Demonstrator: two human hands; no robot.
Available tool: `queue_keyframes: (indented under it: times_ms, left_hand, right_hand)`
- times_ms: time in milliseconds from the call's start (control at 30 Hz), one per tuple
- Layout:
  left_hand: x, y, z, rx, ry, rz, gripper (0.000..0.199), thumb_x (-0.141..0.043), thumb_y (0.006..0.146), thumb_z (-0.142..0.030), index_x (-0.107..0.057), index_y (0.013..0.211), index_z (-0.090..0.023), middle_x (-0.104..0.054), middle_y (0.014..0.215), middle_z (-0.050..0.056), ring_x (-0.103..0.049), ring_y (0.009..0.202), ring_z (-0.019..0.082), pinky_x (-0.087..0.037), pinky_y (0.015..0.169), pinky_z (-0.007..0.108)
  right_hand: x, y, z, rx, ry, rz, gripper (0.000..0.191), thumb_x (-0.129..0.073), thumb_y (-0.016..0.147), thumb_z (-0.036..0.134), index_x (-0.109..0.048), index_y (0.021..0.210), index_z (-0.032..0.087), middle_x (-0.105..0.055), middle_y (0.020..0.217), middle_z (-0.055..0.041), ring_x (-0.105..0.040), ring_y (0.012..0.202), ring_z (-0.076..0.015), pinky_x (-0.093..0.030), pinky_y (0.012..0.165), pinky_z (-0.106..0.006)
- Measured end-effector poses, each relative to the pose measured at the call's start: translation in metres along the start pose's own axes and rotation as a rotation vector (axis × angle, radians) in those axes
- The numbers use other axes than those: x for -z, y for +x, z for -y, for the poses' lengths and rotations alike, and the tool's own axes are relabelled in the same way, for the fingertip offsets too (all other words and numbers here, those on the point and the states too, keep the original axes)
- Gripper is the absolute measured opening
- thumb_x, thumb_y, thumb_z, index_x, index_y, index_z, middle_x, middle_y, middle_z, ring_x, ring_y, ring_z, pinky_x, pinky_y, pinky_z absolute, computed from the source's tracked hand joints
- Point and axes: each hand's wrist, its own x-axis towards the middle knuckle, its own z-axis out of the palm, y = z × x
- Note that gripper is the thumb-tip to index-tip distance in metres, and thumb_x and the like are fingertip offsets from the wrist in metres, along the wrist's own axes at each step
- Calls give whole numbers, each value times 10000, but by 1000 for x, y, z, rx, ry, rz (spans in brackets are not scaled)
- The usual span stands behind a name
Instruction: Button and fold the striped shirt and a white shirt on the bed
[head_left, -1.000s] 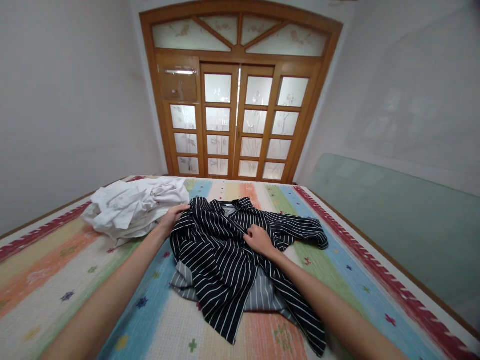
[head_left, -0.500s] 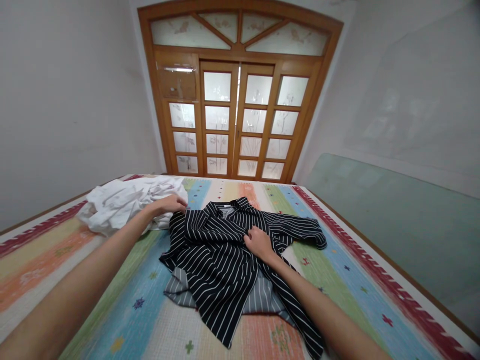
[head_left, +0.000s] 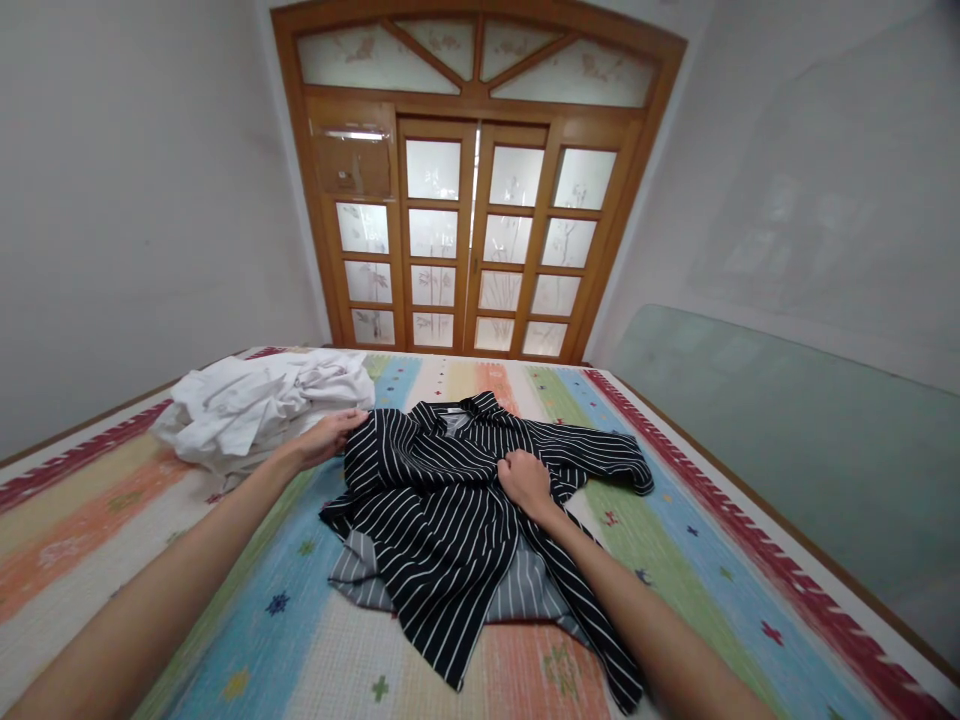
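Note:
A black shirt with white stripes (head_left: pixel 442 520) lies rumpled on the patterned cloth, its collar toward the doors. One sleeve stretches out to the right, and another long striped part runs down toward the lower right, partly under my right forearm. My left hand (head_left: pixel 336 436) pinches the shirt's left edge near the shoulder. My right hand (head_left: pixel 526 482) is closed on the fabric at the middle of the front, below the collar. The shirt's grey inner side shows near the hem.
A heap of white cloth (head_left: pixel 255 405) lies at the back left, just beyond my left hand. The striped colourful cover (head_left: pixel 720 560) spreads under everything. A pale green panel (head_left: pixel 787 440) stands along the right side. Wooden glazed doors (head_left: pixel 471 240) are behind.
My left hand has come slightly down and left, and the shirt's edge at its fingers has been drawn out. My right hand has shifted slightly right with the fabric.

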Motion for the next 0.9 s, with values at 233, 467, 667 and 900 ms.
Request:
queue_keyframes:
  times_ms: [233,467,667,900]
  left_hand:
    - [-6,28,-45,-120,437,-184,241,-712,712,-393,-591,666,-190,-597,614,-4,-525,606,170,-398,560,234]
    - [7,52,-78,-439,1132,-408,161,-715,690,-272,-579,657,-194,-604,646,98,-613,910,353,-406,752,328]
    - [-7,59,-62,-419,1404,-231,107,-696,673,-224,-613,635,-170,-651,743,162,-581,1027,406,-398,889,442]
    - [-52,69,-28,-481,1389,77,278,-540,762,-136,-669,994,-217,-639,1095,120,-589,1062,291,-412,948,371]
  right_hand:
    - [1,0,2,-12,-14,0,323,-438,878,266,-737,856,147,-706,949,-149,-671,833,-234,-437,685,-282]
    - [1,-1,2,-29,-34,-12,317,-447,877,275,-736,883,145,-705,970,-149,-670,849,-238,-442,695,-283]
    - [0,-2,1,-16,-29,-18,299,-448,874,264,-730,862,166,-700,956,-125,-657,832,-217,-423,679,-271]
    - [-1,-3,-3,68,4,-21,237,-490,857,251,-681,741,174,-673,868,-76,-606,754,-178,-346,603,-249]
